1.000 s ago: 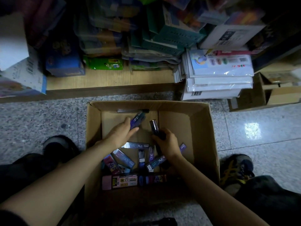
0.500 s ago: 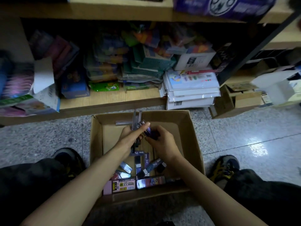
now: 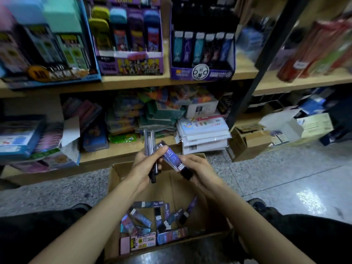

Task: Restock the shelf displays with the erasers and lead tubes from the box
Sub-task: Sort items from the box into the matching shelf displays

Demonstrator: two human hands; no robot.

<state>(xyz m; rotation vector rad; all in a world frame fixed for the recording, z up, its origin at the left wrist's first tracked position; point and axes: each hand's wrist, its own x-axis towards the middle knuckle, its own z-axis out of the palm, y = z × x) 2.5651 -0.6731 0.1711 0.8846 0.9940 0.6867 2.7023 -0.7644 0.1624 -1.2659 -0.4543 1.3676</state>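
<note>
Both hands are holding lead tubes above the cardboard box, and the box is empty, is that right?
Not empty. The head view shows tubes and packs lying in the bottom of the cardboard box. The rest holds: the left hand and the right hand both grip lead tubes above it.

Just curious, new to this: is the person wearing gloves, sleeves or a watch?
No. The left hand and right hand are ungloved, and no sleeve shows up to the frame's edge; no watch, ring or bracelet is visible.
</note>
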